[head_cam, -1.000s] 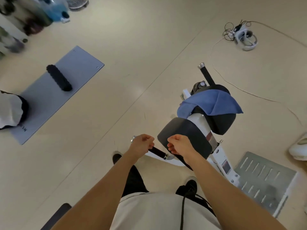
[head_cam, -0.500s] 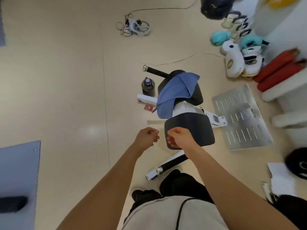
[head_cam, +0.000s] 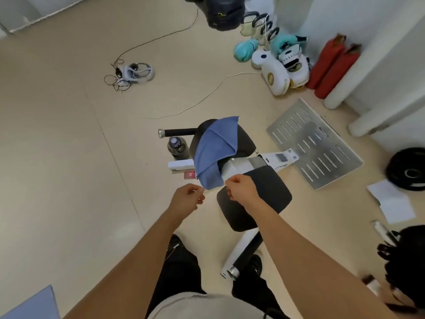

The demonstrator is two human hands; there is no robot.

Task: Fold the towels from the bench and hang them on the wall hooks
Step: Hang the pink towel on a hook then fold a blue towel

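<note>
A blue towel lies draped over the far black pad of the white-framed bench, its near edge hanging down toward me. My right hand is over the near pad with curled fingers, thumb at the towel's lower right corner; whether it pinches the cloth cannot be told. My left hand hovers just left of the towel's lowest tip. Its fingers are loosely curled, with a small gap to the cloth, and it holds nothing. No wall hooks are in view.
A dark water bottle stands by the bench's far left. A slotted metal plate lies to the right. Boxing gloves and red rolls sit against the wall. A cable and headset lie on the floor.
I have walked round the bench, so the view swung right. Both hands moved from the near pad's edge up to the towel's hanging edge.
</note>
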